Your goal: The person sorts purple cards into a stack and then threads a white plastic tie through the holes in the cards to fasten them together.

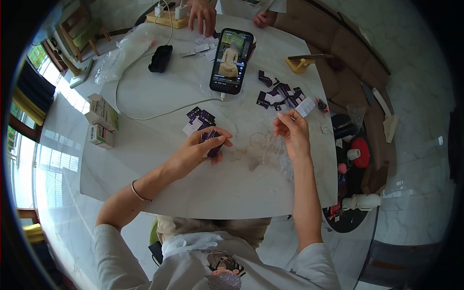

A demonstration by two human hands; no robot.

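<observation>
My left hand [205, 145] is wrapped round a small stack of dark purple cards [213, 143] near the middle of the marble table [193, 193]. Just beyond it lies a loose pile of purple and white cards [199, 119]. My right hand [293, 130] is raised on the right with its fingers bent together; whether anything thin is between them cannot be made out. Clear plastic wrap [275, 152] lies beside and under it. A larger scattered pile of purple and white cards [281, 96] sits past my right hand.
A phone [232, 61] showing a picture stands at the back, with a white cable [145, 117] attached. Two small boxes [102, 113] are at the left, near plastic bags [126, 50]. A co-worker's hand [202, 17] reaches over white cards [203, 47]. A yellow stand [299, 64] is at the right.
</observation>
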